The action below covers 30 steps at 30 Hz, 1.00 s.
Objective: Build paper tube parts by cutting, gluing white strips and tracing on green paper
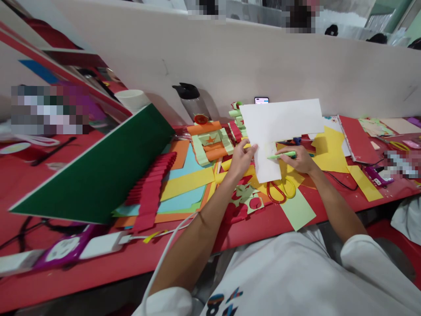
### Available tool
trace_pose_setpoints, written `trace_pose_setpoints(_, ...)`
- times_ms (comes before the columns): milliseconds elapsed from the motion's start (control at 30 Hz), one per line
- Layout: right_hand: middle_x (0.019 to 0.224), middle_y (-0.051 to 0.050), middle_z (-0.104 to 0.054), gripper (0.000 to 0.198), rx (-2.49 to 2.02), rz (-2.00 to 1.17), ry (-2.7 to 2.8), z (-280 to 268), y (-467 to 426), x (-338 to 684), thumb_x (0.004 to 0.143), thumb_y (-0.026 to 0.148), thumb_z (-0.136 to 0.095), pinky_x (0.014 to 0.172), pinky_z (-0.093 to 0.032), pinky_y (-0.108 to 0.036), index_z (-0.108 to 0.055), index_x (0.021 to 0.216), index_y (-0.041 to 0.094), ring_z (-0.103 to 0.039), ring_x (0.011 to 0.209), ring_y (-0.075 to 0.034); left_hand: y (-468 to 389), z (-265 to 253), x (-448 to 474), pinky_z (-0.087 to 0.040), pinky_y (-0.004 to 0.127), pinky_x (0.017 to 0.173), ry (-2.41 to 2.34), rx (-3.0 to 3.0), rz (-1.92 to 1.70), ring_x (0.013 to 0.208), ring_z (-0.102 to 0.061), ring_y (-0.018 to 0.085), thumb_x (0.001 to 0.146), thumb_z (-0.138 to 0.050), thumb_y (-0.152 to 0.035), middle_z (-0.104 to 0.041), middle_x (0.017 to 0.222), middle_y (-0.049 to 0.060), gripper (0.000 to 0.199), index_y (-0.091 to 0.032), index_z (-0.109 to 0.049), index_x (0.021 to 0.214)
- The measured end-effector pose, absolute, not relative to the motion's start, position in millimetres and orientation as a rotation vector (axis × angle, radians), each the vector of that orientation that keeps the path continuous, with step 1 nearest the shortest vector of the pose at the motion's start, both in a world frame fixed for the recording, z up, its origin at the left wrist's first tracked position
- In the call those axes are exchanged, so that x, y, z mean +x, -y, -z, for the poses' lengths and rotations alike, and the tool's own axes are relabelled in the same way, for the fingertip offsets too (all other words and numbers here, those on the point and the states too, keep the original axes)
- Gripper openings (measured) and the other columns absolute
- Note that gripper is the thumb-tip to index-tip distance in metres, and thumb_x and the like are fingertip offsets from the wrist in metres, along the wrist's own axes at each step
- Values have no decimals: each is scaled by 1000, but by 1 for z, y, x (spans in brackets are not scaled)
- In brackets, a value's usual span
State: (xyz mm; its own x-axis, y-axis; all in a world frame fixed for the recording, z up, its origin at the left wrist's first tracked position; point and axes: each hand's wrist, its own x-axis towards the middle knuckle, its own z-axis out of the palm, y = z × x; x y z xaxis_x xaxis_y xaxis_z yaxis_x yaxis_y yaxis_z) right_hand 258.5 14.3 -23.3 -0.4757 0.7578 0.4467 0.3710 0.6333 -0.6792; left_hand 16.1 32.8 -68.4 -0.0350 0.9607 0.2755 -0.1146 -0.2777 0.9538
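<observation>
My left hand (244,157) pinches the left edge of a white L-shaped sheet of paper (283,120), holding it up above the table. In my right hand (297,159) is a light green pen (283,155), its tip against the lower arm of the sheet. Below the paper lie scissors (278,193) with one red and one yellow handle loop; their blades are hidden. Red and pale green paper scraps (246,199) and a pale green sheet (298,210) are beside them. Left of my left hand sits an orange and green paper piece with a star (209,142).
A green board (95,171) leans at the left, near pleated red paper (153,177) and stacked coloured sheets. A dark-lidded bottle (192,103) and a phone (262,100) stand by the white partition (210,52). A white cable (171,245) and a purple power strip (62,248) lie along the front.
</observation>
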Motion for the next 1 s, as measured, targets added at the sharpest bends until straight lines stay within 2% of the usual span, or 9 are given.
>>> trace_pose_setpoints(100, 103, -8, -82, 33, -861, -605, 2063, 23, -14, 258, 95, 42, -64, 70, -53, -29, -82, 109, 18, -71, 81, -17, -31, 65, 15, -49, 25, 55, -997, 1298, -1419, 62, -59, 17, 84, -78, -46, -58, 67, -1, 34, -21, -64, 101)
trace_pose_setpoints(233, 83, -6, -81, 29, -860, -701, 2124, 22, -13, 258, 92, 38, -64, 59, -48, -27, -82, 97, 16, -68, 68, -16, -29, 61, 15, -49, 24, 55, -1029, 1280, -1414, 62, -59, 16, 83, -77, -47, -60, 69, -2, 35, -21, -62, 101)
trace_pose_setpoints(300, 81, -5, -80, 29, -865, -721, 2123, 22, -13, 258, 92, 38, -64, 58, -46, -26, -82, 96, 15, -67, 66, -15, -29, 61, 15, -49, 24, 55, -1035, 1260, -1421, 64, -60, 16, 82, -77, -48, -62, 71, -1, 37, -21, -61, 101)
trace_pose_setpoints(400, 87, -6, -82, 31, -873, -697, 2101, 21, -12, 258, 92, 40, -64, 61, -49, -27, -82, 100, 16, -69, 70, -16, -30, 60, 14, -49, 23, 54, -1048, 1236, -1439, 63, -60, 15, 80, -79, -50, -61, 69, -2, 39, -22, -59, 99)
trace_pose_setpoints(533, 82, -5, -81, 26, -848, -752, 2173, 19, -11, 258, 91, 37, -65, 65, -51, -28, -83, 92, 18, -72, 73, -18, -30, 59, 14, -50, 24, 54, -1047, 1227, -1443, 63, -62, 16, 79, -80, -52, -65, 73, 0, 41, -22, -59, 97)
trace_pose_setpoints(700, 81, -4, -81, 29, -863, -730, 2161, 18, -10, 258, 92, 39, -63, 63, -50, -27, -83, 95, 18, -71, 70, -17, -31, 60, 13, -46, 22, 50, -1051, 1206, -1466, 61, -61, 14, 78, -82, -52, -66, 73, -1, 42, -22, -59, 94)
trace_pose_setpoints(833, 80, -5, -81, 26, -823, -781, 2229, 17, -10, 258, 89, 37, -66, 66, -51, -27, -84, 88, 18, -73, 71, -18, -33, 62, 12, -48, 23, 51, -1034, 1219, -1462, 63, -62, 15, 79, -80, -55, -65, 74, 0, 43, -22, -58, 95)
trace_pose_setpoints(1000, 85, -5, -82, 27, -821, -796, 2197, 16, -9, 259, 90, 36, -64, 67, -52, -27, -84, 92, 19, -74, 74, -18, -34, 62, 12, -48, 23, 50, -1033, 1195, -1475, 62, -60, 15, 77, -81, -54, -62, 72, -1, 44, -22, -56, 93)
